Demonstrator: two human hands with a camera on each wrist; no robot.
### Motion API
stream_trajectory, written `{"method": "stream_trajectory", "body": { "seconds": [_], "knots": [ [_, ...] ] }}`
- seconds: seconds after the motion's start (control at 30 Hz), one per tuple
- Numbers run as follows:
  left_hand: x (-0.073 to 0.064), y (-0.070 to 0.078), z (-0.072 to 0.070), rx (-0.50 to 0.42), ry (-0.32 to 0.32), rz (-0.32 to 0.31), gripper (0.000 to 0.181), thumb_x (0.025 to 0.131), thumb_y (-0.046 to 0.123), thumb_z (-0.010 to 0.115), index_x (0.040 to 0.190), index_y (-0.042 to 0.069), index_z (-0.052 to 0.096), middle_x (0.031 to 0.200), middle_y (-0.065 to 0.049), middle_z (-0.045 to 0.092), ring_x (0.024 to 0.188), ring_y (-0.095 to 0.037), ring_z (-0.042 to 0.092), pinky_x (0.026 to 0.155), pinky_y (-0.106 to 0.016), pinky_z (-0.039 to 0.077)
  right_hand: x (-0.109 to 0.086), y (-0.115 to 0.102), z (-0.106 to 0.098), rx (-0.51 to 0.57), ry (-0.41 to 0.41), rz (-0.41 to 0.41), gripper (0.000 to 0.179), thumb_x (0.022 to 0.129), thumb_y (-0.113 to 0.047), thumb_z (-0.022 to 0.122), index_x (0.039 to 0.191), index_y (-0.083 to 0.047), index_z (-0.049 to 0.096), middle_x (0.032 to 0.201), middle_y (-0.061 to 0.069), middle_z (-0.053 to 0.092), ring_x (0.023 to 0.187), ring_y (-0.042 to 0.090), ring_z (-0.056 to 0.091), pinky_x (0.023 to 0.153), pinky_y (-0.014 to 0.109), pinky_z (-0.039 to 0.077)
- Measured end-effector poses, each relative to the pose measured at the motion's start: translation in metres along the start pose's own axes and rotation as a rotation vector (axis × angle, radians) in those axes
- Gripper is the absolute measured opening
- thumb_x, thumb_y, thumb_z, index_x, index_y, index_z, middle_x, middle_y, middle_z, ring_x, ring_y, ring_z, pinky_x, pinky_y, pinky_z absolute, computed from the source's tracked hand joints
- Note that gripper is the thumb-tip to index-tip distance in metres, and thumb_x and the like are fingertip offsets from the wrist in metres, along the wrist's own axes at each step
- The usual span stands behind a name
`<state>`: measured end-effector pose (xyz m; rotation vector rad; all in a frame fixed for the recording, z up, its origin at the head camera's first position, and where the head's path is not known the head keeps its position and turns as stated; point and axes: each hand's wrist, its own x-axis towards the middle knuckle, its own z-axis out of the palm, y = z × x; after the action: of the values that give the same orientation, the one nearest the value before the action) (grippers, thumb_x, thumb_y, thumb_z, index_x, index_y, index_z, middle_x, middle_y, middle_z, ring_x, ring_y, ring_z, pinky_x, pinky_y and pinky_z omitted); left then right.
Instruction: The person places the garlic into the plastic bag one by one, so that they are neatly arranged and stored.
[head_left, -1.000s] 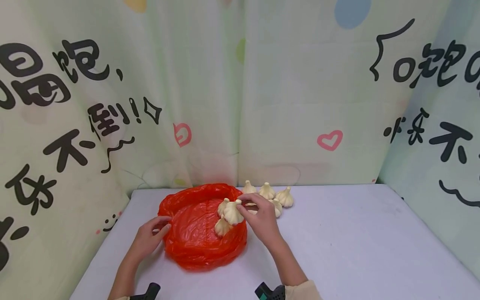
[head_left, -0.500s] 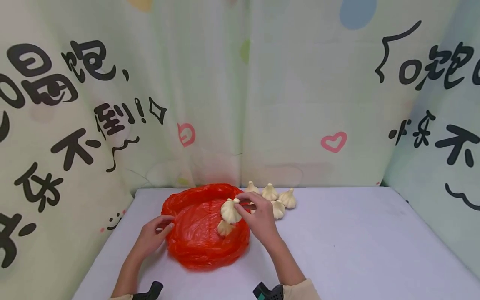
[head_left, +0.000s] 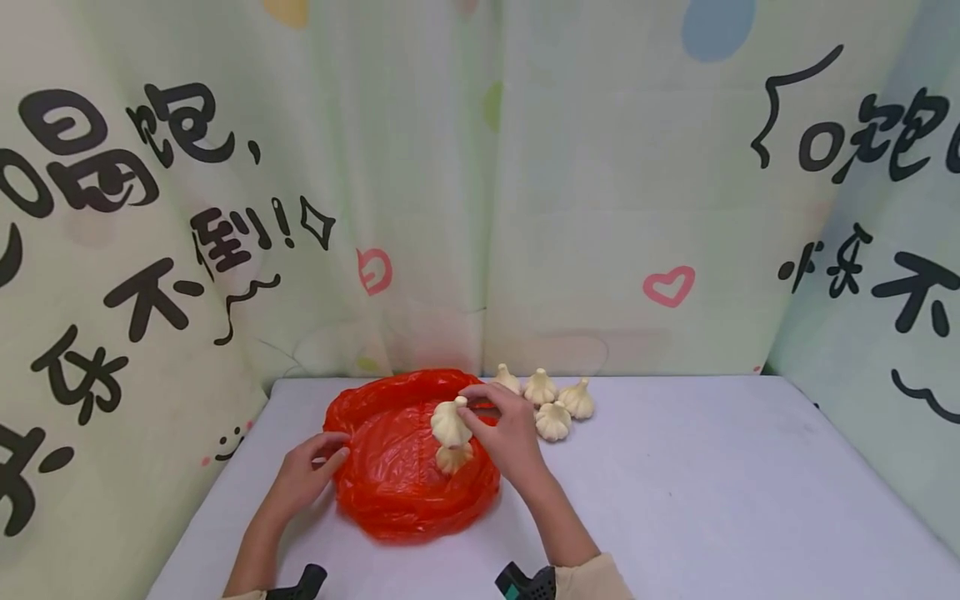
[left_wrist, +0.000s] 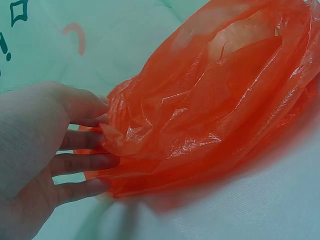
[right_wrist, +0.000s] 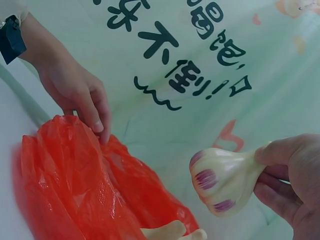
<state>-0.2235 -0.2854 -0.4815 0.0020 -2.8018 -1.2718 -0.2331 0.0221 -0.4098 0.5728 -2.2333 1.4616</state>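
A red plastic bag (head_left: pixel 378 496) stands on the table with its mouth rolled wide. At its left rim my left hand (head_left: pixel 302 477) pinches the plastic between thumb and fingers, as the left wrist view shows of the bag's side (left_wrist: pixel 165 135). My right hand (head_left: pixel 513 433) holds a garlic bulb (head_left: pixel 450 425) by its stem over the bag's right part. Purple patches mark that garlic bulb (right_wrist: pixel 225 182) in the right wrist view. Below it another bulb (head_left: pixel 454 461) lies inside the bag, partly hidden. Pale stems (right_wrist: pixel 172 231) show at the bag's mouth.
Several more garlic bulbs (head_left: pixel 553 422) sit on the white table (head_left: pixel 712 483) behind and right of the bag, near the back edge. A printed curtain (head_left: pixel 570 208) encloses the table at the back and sides.
My right hand has shifted left with the garlic bulb, further over the bag. A second bulb in the bag is now covered from view. The left hand stays at the rim.
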Motion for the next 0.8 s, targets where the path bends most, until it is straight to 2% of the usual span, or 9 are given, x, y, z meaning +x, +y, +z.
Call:
{"method": "stream_trajectory", "body": {
  "seconds": [0.17,0.37,0.57,0.8],
  "knots": [
    [0.0,-0.002,0.0,-0.009,0.004,0.007,0.033,0.095,0.023,0.06,0.127,0.013,0.059,0.123,-0.011,0.063,0.114,-0.027,0.059,0.093,-0.043,0.055,0.001,-0.001,0.005,0.017,-0.015,0.015,0.021,0.084,-0.012,0.074,0.105,-0.014,0.071,0.101,0.001,0.071,0.093,0.019,0.069,0.08,0.028,0.059],
    [0.001,-0.003,0.0,-0.022,0.0,0.017,0.032,0.096,0.021,0.06,0.127,0.013,0.059,0.123,-0.01,0.063,0.114,-0.027,0.059,0.095,-0.043,0.054,0.001,-0.001,0.011,0.046,-0.048,0.041,0.02,0.085,-0.013,0.073,0.105,-0.015,0.07,0.102,-0.001,0.07,0.094,0.014,0.069,0.079,0.022,0.058],
    [0.001,-0.003,0.0,-0.024,0.002,0.023,0.032,0.095,0.021,0.06,0.126,0.012,0.059,0.123,-0.01,0.063,0.113,-0.027,0.059,0.094,-0.043,0.055,0.001,-0.002,0.017,0.093,-0.055,0.014,0.019,0.085,-0.01,0.073,0.104,-0.013,0.07,0.101,0.002,0.071,0.093,0.017,0.069,0.079,0.027,0.059],
    [0.001,-0.002,-0.001,-0.019,0.005,0.017,0.032,0.095,0.021,0.061,0.126,0.013,0.059,0.123,-0.011,0.063,0.113,-0.028,0.059,0.093,-0.042,0.055,-0.001,0.0,0.024,0.107,-0.076,0.04,0.02,0.085,-0.012,0.073,0.105,-0.016,0.07,0.101,0.001,0.071,0.093,0.016,0.069,0.08,0.029,0.06]
  ]
}}
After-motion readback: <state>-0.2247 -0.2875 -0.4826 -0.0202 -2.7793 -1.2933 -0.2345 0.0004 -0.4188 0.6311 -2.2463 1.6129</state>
